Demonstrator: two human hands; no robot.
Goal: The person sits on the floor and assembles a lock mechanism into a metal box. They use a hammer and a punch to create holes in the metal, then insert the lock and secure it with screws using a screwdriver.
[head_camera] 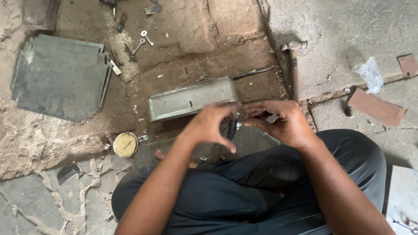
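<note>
The floor (339, 26) was rough concrete, cracked at the lower left, with a sunken patch of reddish-brown dirt (191, 48). Flat daylight lit it, dusty and littered.

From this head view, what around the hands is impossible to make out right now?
- Small dark thing between left hand and right hand: fingers cover most of it, kind unclear.
- Metal tray: near right corner hidden behind the hands.
- Hammer: handle end hidden behind the right hand.
- Light sheet: cut off by the right edge.
- Keys: too small for detail.
</note>
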